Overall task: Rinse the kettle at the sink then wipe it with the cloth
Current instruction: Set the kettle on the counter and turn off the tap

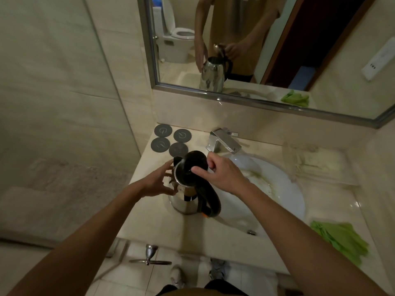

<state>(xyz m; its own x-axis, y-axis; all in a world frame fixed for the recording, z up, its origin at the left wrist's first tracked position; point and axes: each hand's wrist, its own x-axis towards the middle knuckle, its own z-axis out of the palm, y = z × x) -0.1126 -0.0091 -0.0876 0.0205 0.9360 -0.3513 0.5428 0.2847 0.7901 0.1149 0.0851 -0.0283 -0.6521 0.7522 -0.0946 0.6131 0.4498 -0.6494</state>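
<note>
Standing between both hands, the kettle (186, 195) is steadied by open left fingers (164, 178), right hand (222, 174) pinching its lid (195, 165).

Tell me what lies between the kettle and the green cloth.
In the head view, the white sink basin lies between the kettle and green cloth, then bare countertop.

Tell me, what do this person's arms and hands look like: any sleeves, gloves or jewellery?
Both forearms are bare up to the frame's edge, with no sleeves in sight. The left hand and right hand wear no gloves, and no rings, watch or bracelets are visible.
</note>
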